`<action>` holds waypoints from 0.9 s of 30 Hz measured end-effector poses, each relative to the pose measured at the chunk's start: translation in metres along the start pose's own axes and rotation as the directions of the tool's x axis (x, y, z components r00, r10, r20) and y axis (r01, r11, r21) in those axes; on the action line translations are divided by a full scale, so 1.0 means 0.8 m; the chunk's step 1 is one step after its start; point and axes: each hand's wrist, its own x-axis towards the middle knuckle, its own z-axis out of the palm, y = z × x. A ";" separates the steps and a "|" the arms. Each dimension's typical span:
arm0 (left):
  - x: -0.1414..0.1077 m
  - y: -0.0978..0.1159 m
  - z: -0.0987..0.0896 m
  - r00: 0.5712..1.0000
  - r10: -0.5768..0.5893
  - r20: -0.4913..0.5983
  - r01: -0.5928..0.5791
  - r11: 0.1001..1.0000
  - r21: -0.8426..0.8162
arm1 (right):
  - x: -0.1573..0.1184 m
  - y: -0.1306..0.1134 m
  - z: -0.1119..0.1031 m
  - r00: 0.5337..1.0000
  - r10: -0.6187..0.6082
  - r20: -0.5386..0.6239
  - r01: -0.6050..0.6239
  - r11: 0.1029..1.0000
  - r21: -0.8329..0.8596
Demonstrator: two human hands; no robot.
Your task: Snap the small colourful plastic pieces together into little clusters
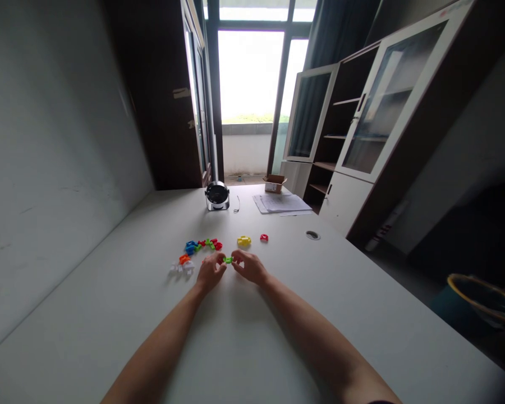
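A small green plastic piece (228, 260) is between my two hands, a little above or on the white table. My left hand (211, 270) pinches its left end, and my right hand (249, 266) pinches its right end. Just beyond my hands lie a yellow piece (244, 240) and, to its right, a red piece (264, 238). Left of my left hand are blue pieces (191, 247), an orange piece (184, 258) and white pieces (182, 269). Another green piece (210, 243) lies among red ones behind my left hand.
On the white table (244, 336), a round black-and-silver device (217, 195) stands at the back, beside a short cord. Papers (284, 203) and an open cardboard box (274, 184) are at the back right. A round cable hole (312, 235) is near the right edge.
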 end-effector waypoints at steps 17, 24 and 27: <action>0.002 -0.001 -0.002 0.997 -0.022 0.075 0.020 0.999 0.029 | -0.001 0.005 0.004 1.000 -0.024 -0.001 0.024 0.998 -0.056; 0.002 -0.002 -0.002 0.996 0.009 0.086 -0.010 1.000 0.018 | 0.000 0.007 0.004 0.999 0.013 -0.043 -0.014 1.000 -0.009; 0.001 -0.003 0.000 0.997 0.007 0.073 -0.006 1.000 -0.008 | 0.001 0.009 0.005 0.998 0.034 -0.050 -0.033 0.999 0.016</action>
